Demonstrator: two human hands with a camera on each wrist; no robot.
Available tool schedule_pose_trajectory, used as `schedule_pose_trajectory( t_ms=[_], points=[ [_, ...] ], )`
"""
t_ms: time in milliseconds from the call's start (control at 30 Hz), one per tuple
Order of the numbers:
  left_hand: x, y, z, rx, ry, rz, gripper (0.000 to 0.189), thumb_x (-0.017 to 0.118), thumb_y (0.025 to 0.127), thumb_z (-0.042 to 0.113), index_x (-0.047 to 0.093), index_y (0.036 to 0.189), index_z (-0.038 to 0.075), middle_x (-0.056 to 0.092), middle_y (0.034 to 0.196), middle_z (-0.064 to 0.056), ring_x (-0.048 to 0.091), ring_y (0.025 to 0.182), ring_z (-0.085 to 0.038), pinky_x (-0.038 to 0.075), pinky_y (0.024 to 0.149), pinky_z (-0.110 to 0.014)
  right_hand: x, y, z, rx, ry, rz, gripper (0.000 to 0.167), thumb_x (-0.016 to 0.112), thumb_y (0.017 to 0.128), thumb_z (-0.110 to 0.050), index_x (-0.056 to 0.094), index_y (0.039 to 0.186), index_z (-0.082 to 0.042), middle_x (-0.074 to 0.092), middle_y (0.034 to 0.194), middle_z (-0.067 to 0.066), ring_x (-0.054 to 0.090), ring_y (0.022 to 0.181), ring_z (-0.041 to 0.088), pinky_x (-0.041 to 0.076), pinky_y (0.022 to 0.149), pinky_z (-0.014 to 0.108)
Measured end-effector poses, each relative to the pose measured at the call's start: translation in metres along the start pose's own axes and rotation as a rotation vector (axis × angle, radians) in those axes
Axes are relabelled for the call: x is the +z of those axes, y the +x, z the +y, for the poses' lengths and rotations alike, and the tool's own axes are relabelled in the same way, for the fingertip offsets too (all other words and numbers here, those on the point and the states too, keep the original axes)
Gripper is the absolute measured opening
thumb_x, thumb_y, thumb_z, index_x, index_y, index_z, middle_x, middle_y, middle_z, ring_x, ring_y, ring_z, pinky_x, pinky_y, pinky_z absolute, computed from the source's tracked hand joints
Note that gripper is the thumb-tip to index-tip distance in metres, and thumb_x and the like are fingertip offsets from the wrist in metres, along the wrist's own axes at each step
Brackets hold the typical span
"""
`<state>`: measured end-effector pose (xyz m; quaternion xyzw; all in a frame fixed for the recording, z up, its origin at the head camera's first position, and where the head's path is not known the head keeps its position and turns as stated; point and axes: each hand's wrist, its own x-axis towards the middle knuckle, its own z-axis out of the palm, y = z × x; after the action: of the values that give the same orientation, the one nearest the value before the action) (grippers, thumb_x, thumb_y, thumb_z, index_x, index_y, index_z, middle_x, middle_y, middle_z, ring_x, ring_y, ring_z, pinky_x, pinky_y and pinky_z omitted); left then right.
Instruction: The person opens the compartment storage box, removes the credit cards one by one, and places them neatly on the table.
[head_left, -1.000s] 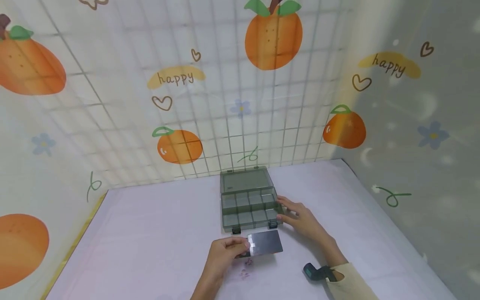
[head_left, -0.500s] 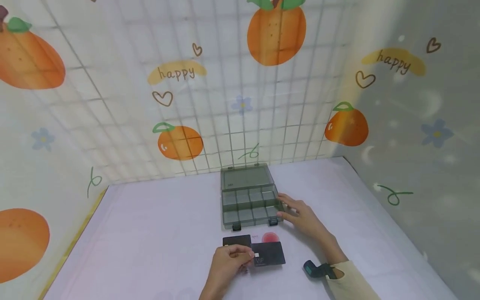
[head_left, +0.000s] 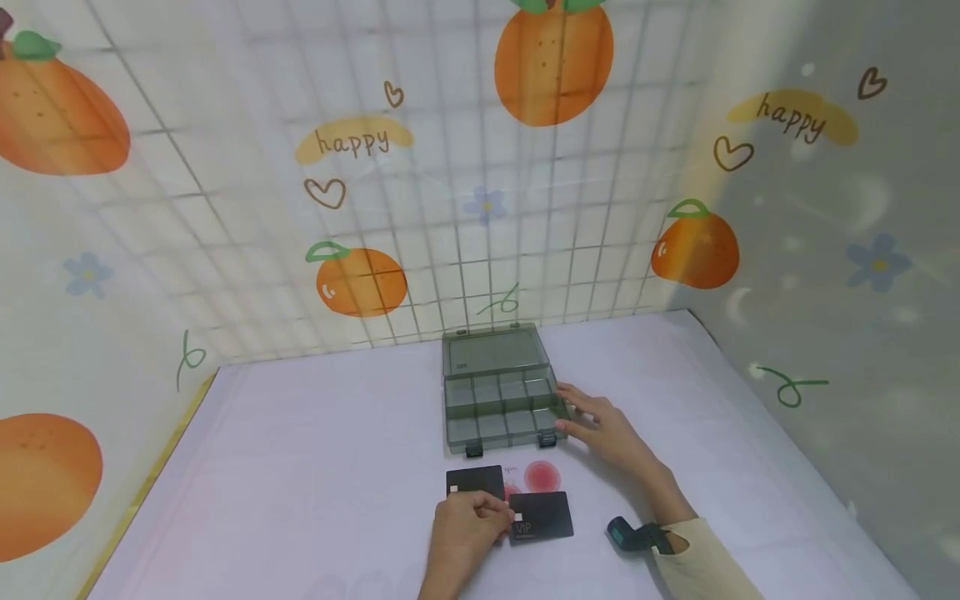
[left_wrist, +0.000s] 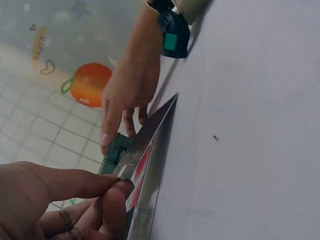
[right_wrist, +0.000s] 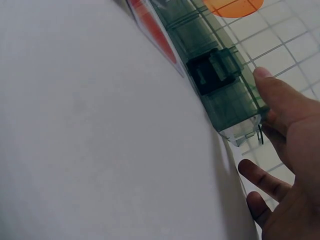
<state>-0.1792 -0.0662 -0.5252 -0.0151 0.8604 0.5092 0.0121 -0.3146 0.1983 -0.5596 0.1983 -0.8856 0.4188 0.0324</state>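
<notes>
My left hand (head_left: 470, 529) pinches a black card (head_left: 546, 518) marked "VIP" at its left edge, between thumb and fingers. In the left wrist view this card (left_wrist: 151, 125) is tilted, low over the table. A second black card (head_left: 475, 478) lies just behind that hand, partly covered by it. Next to it is a flat piece with pink-red circles (head_left: 542, 477), overlapped by the cards. A green see-through compartment box (head_left: 495, 408) stands behind with its lid back. My right hand (head_left: 609, 429) touches the box's right side with loosely extended fingers, the thumb at the front corner (right_wrist: 282, 92).
The box has two dark latches (head_left: 547, 438) along its front. A dark device (head_left: 636, 537) is strapped to the right wrist. Patterned curtain walls (head_left: 360, 200) enclose the white table (head_left: 322, 467) at the back and sides.
My left hand has lowered the VIP card toward the table and nearer to me, uncovering the second black card and the red circles. The right hand stays at the box.
</notes>
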Motion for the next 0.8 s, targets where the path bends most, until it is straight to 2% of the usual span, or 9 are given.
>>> schedule_pose_trajectory(
  t_ms=[233,533,800],
  points=[
    [0.0022,-0.0004,0.0008,0.008,0.08,0.042,0.011,0.083,0.075,0.012,0.074,0.069,0.014,0.059,0.05,0.013,0.055,0.046,-0.003,0.044,0.05,-0.024,0.0006,0.001,0.0005,0.002,-0.004,0.005,0.066,0.069,0.091,-0.049,0.053,0.147,-0.017,0.042,0.156,-0.004,0.05,0.129,0.032,0.038,0.105,0.061],
    [0.0036,-0.0005,0.0017,0.039,0.131,0.073,0.015,0.083,0.073,0.007,0.072,0.066,0.013,0.057,0.047,0.012,0.053,0.045,-0.003,0.044,0.049,-0.025,0.0008,0.0017,-0.0001,0.008,0.008,-0.003,0.067,0.068,0.091,-0.051,0.053,0.147,-0.018,0.041,0.156,-0.007,0.049,0.13,0.032,0.039,0.105,0.059],
    [0.0025,-0.0021,-0.0006,0.057,0.114,0.043,0.018,0.083,0.076,0.007,0.07,0.065,0.012,0.057,0.048,0.012,0.053,0.044,-0.002,0.041,0.047,-0.023,0.0018,0.0008,0.0013,0.011,0.01,-0.003,0.067,0.069,0.091,-0.05,0.052,0.147,-0.018,0.041,0.156,-0.008,0.051,0.127,0.031,0.04,0.104,0.06]
  ],
)
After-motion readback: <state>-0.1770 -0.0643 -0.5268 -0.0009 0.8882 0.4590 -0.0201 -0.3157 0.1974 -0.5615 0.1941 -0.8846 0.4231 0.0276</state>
